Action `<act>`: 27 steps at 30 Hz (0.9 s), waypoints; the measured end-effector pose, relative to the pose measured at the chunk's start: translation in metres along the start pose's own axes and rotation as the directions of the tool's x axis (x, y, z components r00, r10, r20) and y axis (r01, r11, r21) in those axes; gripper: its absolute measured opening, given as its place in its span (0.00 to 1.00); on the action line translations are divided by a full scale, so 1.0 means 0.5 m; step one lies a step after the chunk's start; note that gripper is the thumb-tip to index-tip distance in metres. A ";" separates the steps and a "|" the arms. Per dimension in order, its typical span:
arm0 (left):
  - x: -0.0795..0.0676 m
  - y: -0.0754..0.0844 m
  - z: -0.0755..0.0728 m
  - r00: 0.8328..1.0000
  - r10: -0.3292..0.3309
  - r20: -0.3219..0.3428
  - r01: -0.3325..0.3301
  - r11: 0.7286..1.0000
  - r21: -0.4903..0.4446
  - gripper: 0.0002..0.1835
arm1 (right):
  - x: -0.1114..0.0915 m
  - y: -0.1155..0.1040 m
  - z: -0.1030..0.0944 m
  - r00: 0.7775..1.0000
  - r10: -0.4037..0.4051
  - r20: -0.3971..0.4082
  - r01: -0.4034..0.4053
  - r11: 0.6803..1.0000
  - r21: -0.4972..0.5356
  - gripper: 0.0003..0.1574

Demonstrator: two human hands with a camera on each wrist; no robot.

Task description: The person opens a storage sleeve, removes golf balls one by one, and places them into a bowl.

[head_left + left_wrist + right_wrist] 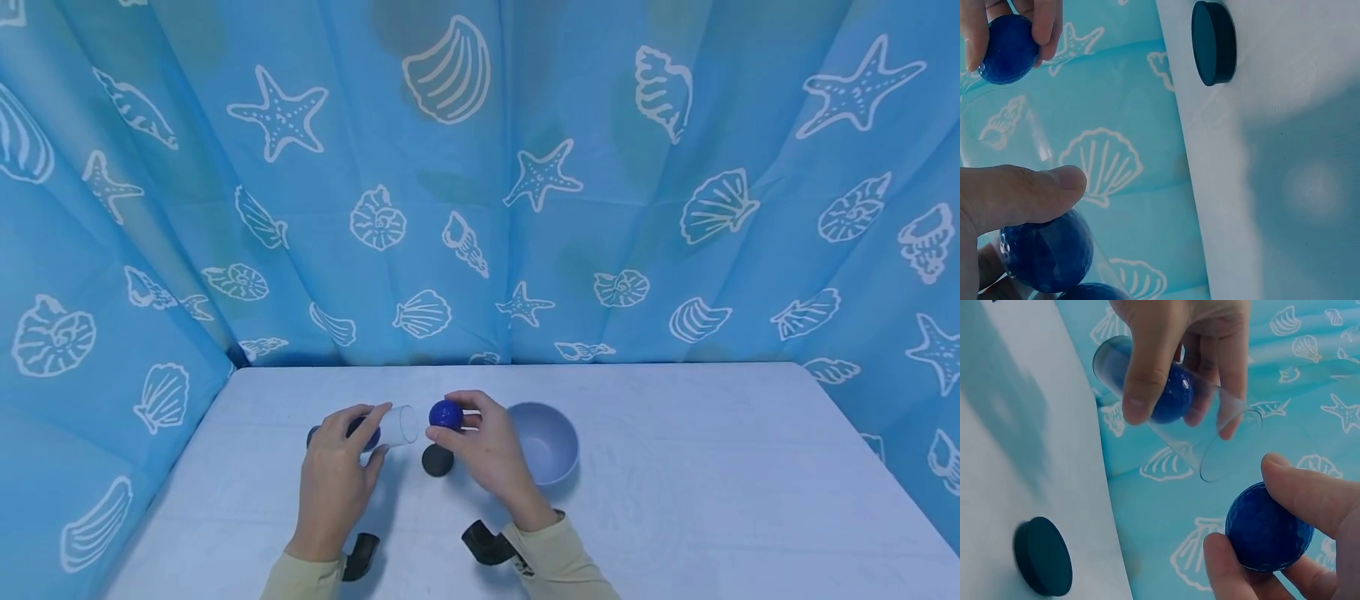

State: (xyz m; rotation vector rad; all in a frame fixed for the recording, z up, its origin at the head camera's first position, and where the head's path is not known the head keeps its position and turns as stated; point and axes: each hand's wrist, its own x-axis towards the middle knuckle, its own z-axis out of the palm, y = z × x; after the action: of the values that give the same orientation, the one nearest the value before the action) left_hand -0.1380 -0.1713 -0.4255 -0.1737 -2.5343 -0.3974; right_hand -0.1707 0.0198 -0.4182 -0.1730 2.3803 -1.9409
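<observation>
My left hand [333,458] grips a clear cylindrical container [1227,434], held tilted on its side with its open mouth facing my right hand. Inside it sit blue dimpled balls, likely golf balls; one ball [1047,253] shows under the thumb and part of a second lies deeper in. Between thumb and fingers, my right hand [491,446] pinches another blue golf ball [1266,528] just off the container's mouth. A round black lid [437,460] lies on the table below the two hands.
A grey-blue bowl [551,442] stands on the white table [712,483] just right of my right hand, which overlaps its left rim. Black wrist-camera pieces [487,543] jut from the sleeves. A blue curtain [465,167] with white shell prints hangs behind the table and along its left side.
</observation>
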 end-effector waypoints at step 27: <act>0.000 0.001 0.005 1.000 0.016 -0.010 -0.016 1.000 -0.021 0.35 | 0.016 0.009 -0.070 0.994 0.007 -0.107 -0.027 0.983 -0.181 0.31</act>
State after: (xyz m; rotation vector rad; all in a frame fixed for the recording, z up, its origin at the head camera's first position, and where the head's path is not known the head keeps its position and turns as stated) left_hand -0.1394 -0.1699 -0.4274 -0.1998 -2.5187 -0.4181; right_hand -0.1831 0.0538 -0.4155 -0.0591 2.6184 -1.7650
